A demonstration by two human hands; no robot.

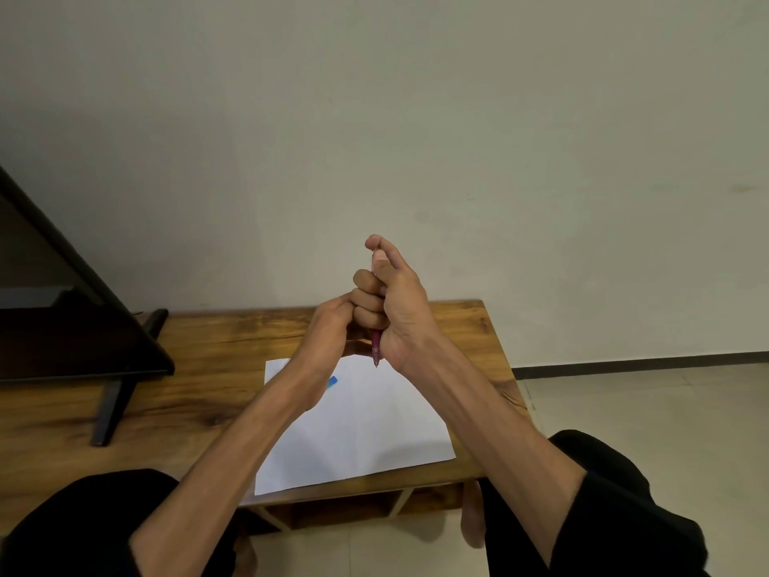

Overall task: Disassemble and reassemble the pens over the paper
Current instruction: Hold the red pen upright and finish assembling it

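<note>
A pink pen (376,345) stands upright in my right hand (397,304), fingers wrapped around its barrel and thumb pressed on its top end, tip pointing down above the white paper (366,426). My left hand (326,333) is closed right beside it, its fingers touching the right hand's fingers; what it holds is hidden. A small blue piece (332,382) lies on the paper, partly covered by my left wrist.
The paper lies on a low wooden table (216,368) against a plain wall. A dark monitor on a stand (79,326) occupies the table's left end. My knees and bare feet sit at the table's near edge. Tiled floor lies to the right.
</note>
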